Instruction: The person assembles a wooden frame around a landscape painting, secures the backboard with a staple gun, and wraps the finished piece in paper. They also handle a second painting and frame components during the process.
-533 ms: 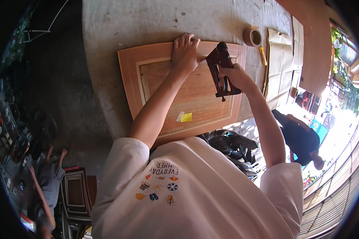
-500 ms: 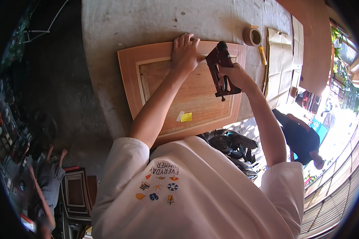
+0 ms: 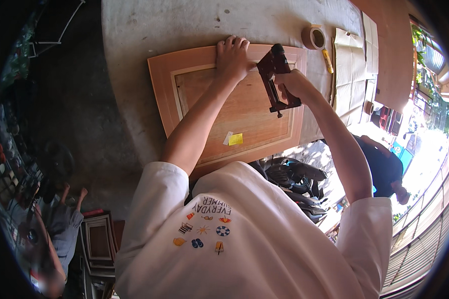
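A wooden panel door (image 3: 160, 94) with a paler inner moulding lies flat in front of me. My left hand (image 3: 232, 61) is closed over its far rail, fingers curled at the outer edge and thumb pointing toward the tool. In my right hand (image 3: 300, 85) is a dark red nail gun (image 3: 273, 64), gripped by its handle. The gun's front end is over the door's right part, beside my left thumb; whether its tip touches the wood I cannot tell. A yellow note (image 3: 236, 139) and a small whitish scrap (image 3: 227, 138) lie on the near part of the panel.
On the pale-covered table (image 3: 154, 25) are a brown tape roll (image 3: 314, 38), a yellow pen-shaped tool (image 3: 327, 61) and brown paper sheets (image 3: 349, 74). A motorcycle (image 3: 297, 174) stands below right. People are at right (image 3: 381, 167) and left (image 3: 67, 229); frames (image 3: 97, 236) lean lower left.
The door and both hands sit slightly higher in the picture. My right elbow has moved a little outward. Relative to the door, nail gun and left hand look nearly unmoved.
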{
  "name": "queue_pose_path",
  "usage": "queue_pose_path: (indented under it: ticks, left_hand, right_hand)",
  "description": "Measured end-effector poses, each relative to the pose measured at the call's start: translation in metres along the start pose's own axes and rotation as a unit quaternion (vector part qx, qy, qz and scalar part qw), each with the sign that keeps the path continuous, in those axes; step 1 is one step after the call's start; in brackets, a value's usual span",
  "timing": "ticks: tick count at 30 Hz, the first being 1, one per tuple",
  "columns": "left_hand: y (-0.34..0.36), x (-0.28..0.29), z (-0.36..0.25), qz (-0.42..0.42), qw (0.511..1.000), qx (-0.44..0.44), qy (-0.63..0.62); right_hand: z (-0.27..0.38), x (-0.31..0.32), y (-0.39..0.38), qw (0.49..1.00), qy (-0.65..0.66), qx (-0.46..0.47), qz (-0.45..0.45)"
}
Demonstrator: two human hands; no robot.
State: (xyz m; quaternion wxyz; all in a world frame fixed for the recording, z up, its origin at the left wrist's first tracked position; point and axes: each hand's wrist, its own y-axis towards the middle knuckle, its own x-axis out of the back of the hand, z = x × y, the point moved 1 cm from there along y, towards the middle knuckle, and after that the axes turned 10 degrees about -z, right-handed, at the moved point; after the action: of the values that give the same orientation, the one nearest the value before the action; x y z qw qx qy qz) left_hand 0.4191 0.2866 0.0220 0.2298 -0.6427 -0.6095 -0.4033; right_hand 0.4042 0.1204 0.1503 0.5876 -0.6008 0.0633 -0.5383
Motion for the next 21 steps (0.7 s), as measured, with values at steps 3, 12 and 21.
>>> queue_pose_path:
  ticks: [3,12,21]
  left_hand:
    - [-0.007,0.000,-0.002,-0.001,1.000,-0.011,-0.009]
    - [-0.024,-0.021,0.003,-0.038,0.970,-0.238,-0.019]
    - [-0.035,-0.014,-0.042,-0.016,0.970,-0.234,0.057]
  right_hand:
    - [-0.006,0.010,-0.006,0.998,0.026,0.048,0.028]
    - [-0.144,-0.051,-0.082,0.953,0.265,0.122,-0.086]
    - [-0.152,-0.083,-0.077,0.974,0.155,0.092,-0.135]
